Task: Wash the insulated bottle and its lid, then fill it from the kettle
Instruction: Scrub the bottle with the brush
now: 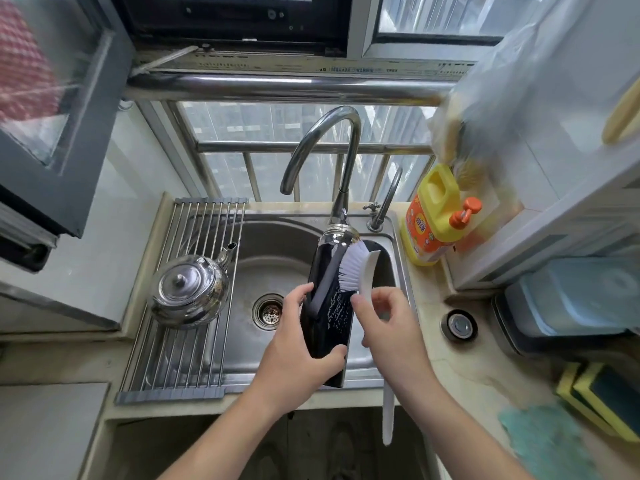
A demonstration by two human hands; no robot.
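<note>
Bottle [334, 306] first, seen from the head view: it is tall, black and hard-walled, and it lies tilted over the sink [277, 237] with its open steel mouth pointing away from the person, under the tap [322, 147]. The left hand [298, 342] wraps its lower body, thumb on one side and fingers on the other. A grey strap [327, 278] runs along its flank. The right hand [386, 327] is closed round the white brush [367, 271], whose bristles touch the bottle's upper side.

I judge the bottle stiff and fairly heavy for its size. It has a glossy skin that will be slick once wet or soapy, so a full wrap low on the body suits it better than a pinch. The strap is a fallback hold.

The kettle [188, 289] stands on the rack [194, 220], left of the left hand. I cannot see the lid.
</note>
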